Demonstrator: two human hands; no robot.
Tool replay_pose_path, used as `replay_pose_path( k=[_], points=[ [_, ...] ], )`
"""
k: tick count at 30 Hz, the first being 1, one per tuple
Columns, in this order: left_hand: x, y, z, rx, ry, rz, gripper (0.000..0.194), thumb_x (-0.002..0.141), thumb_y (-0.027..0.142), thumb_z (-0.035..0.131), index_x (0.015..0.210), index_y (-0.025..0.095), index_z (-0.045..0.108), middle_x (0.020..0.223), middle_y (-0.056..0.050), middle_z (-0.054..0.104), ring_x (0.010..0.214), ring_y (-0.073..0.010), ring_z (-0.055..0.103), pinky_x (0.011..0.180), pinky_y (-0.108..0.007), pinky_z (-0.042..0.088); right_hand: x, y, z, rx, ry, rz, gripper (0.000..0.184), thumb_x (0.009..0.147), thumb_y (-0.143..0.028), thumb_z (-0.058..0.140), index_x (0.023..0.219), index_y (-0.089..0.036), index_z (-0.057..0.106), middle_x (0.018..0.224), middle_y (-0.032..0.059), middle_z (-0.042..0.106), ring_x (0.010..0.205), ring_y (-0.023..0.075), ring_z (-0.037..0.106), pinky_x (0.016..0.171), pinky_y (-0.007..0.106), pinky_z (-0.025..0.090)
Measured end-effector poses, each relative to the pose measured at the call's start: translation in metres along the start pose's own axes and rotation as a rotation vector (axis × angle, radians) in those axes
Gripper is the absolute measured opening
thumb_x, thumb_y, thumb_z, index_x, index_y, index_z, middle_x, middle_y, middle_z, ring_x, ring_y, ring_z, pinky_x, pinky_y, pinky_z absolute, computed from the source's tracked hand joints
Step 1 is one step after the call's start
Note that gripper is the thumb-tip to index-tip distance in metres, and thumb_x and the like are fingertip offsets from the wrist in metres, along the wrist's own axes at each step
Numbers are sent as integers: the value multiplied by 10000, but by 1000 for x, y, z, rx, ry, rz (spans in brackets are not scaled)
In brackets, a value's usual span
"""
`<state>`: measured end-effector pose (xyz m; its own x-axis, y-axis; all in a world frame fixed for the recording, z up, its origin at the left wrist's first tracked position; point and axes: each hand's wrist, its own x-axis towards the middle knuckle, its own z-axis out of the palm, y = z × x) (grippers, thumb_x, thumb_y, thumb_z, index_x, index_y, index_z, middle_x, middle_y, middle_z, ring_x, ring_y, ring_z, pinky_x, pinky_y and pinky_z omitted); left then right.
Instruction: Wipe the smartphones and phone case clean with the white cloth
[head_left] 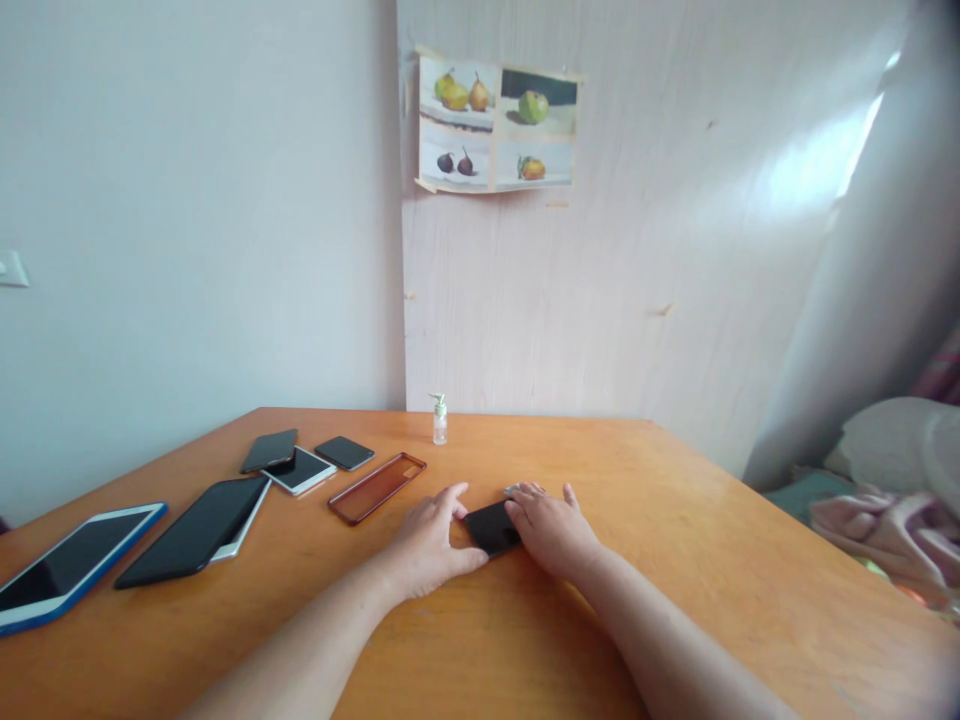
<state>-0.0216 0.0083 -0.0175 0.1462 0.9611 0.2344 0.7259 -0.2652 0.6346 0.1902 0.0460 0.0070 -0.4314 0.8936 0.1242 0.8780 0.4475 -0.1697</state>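
A black phone (491, 526) lies flat on the orange wooden table (675, 560) between both hands. My left hand (427, 545) rests at its left end, thumb and fingers touching the phone's edge. My right hand (551, 528) lies over its right end with the fingers curved down onto it. Something small and pale shows under the right fingertips; I cannot make it out.
A clear brown phone case (376, 487) lies left of the hands. Farther left are several phones (300, 460) and two tablets (75, 562). A small pump bottle (439, 419) stands near the wall. Bedding (885, 500) lies beyond the table's right edge.
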Motion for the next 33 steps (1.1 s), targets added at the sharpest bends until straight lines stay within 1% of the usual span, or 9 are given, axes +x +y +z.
replay_pose_path(
  k=[4,11,13,18,20,25,27,29,33],
  points=[
    [-1,0,-1,9,-9,3,855,675,431,739,1423,210,388,1219,-96,616,1172,-287,549,1034,-404,396,1,14,2,-41,27,128,460,1012,-346,275,1370,-189,517,1428,158,513,1359,270,419,1127,602,123],
    [1,-2,4,6,14,17,858,679,443,737,1421,205,378,1188,-96,632,1168,-294,551,1040,-408,393,-15,-23,0,85,-9,-321,437,1012,-367,266,1316,-244,555,1388,91,559,1309,237,472,1122,476,244],
    [1,-1,3,8,5,15,865,679,437,737,1424,196,371,1196,-97,628,1170,-293,548,1043,-411,393,-12,-19,0,77,-11,-282,434,1012,-363,266,1323,-259,550,1405,85,547,1320,243,461,1131,521,208],
    [0,1,0,18,-6,3,854,672,423,741,1416,198,388,1212,-95,617,1158,-284,552,1033,-414,404,3,12,2,22,14,66,449,1011,-337,254,1345,-237,537,1430,115,523,1343,279,436,1110,656,120],
    [0,1,1,20,-1,5,858,665,414,744,1413,190,390,1206,-97,618,1149,-282,555,1028,-409,407,4,12,3,32,6,61,452,1011,-349,258,1353,-233,531,1451,118,501,1365,283,412,1111,659,126],
    [3,-4,6,0,33,20,912,661,408,743,1442,175,334,1167,-100,642,1114,-279,578,1012,-394,415,-8,-22,4,135,-55,-257,479,1024,-394,203,1406,-293,474,1504,81,445,1417,275,340,1114,674,111],
    [4,-6,8,-9,37,35,910,681,403,724,1455,167,306,1152,-101,649,1108,-273,583,1009,-384,415,-10,-31,4,152,-80,-307,490,1024,-417,194,1433,-309,440,1523,65,420,1437,277,303,1116,682,89],
    [4,-6,8,-2,36,30,945,665,410,739,1463,171,291,1150,-97,648,1101,-271,585,1002,-381,418,-8,-27,4,111,-74,-262,493,1022,-428,205,1434,-304,443,1526,67,413,1439,292,294,1110,693,74],
    [3,-5,6,25,43,12,983,625,408,770,1463,194,303,1146,-81,641,1080,-266,585,993,-386,422,2,0,3,8,-14,17,485,1020,-408,217,1382,-273,510,1481,94,472,1408,325,343,1079,733,54]
  ],
)
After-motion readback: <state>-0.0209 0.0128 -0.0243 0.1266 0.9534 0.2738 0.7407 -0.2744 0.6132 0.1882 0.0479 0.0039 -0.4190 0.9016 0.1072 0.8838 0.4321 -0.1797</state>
